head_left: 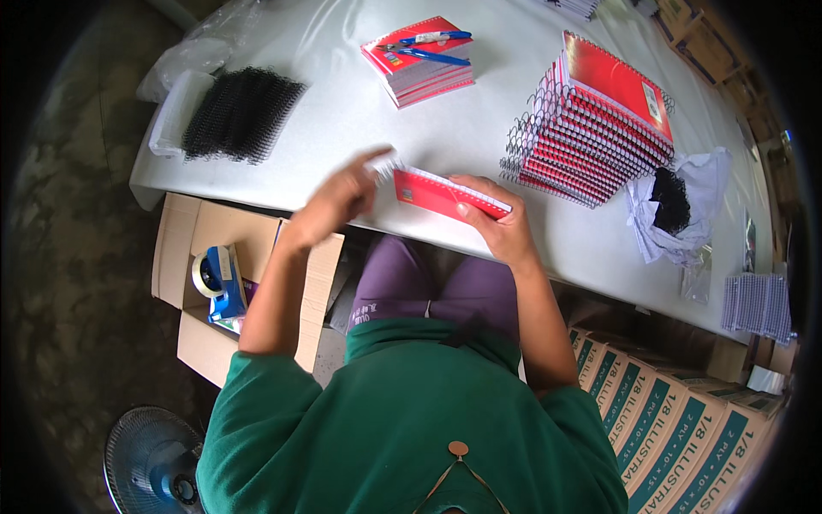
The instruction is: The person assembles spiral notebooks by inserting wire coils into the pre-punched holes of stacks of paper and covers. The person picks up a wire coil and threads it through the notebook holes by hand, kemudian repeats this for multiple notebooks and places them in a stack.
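Note:
My right hand [501,224] grips a small red-covered notebook [445,197] at its right end, the thumb on the cover and the fingers behind. At the notebook's left end a thin wire coil [387,168] shows as a blur. Beside that coil is my left hand [347,197], its index finger stretched toward the upper right. Motion smears the other fingers, so I cannot tell whether they hold the coil. Beyond my hands, blue-handled pliers [435,50] lie on a stack of red notebooks [428,84]. A tall pile of coil-bound red notebooks [591,128] stands to the right.
Black wire coils [240,116] lie at the table's left, with more dark coils [670,201] in a white wrapping [638,231] at right. Below the left edge, an open carton [184,248] holds a blue tape dispenser [224,283]. A fan [154,463] and several cartons [659,420] flank me.

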`<state>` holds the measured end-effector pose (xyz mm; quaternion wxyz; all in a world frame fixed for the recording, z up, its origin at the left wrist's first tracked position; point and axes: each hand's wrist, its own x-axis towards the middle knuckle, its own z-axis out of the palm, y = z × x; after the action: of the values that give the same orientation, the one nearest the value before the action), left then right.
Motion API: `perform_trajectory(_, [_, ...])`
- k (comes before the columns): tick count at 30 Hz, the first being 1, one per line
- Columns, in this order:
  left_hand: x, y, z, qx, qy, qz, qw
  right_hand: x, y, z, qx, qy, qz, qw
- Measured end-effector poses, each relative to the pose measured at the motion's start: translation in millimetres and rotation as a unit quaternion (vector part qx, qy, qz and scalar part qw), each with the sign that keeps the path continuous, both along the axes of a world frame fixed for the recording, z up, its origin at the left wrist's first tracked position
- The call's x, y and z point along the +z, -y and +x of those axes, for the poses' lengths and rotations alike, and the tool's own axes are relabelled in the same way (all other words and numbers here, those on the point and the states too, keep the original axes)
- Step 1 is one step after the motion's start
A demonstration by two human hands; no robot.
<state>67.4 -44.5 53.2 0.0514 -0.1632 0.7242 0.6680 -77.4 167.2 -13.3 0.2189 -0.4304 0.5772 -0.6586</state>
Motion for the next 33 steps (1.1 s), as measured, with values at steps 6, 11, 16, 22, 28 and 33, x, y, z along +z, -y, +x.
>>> perform_trajectory(6, [-7,-27,8,0.081,-0.014,-0.206,0.975,1,-3,2,0.005,0.039,0.0,0.999])
perform_trajectory(11, [-16,-15,0,0.094,-0.076,-0.262,0.958,-1,-3,3,-0.005,0.048,-0.001,0.999])
perform_trajectory(16, [2,-2,-10,0.078,0.028,-0.132,0.988,-1,-3,2,-0.004,0.015,-0.001,1.0])
perform_trajectory(22, [15,8,-10,0.018,0.095,-0.061,0.993,1,-2,4,-0.029,0.021,-0.014,0.999])
perform_trajectory(28, [9,5,-21,0.04,0.025,-0.091,0.995,-3,-3,4,-0.019,0.002,-0.019,1.0])
perform_trajectory(33, [17,4,-21,-0.059,-0.154,-0.332,0.929,-1,-2,5,-0.03,-0.014,-0.022,0.999])
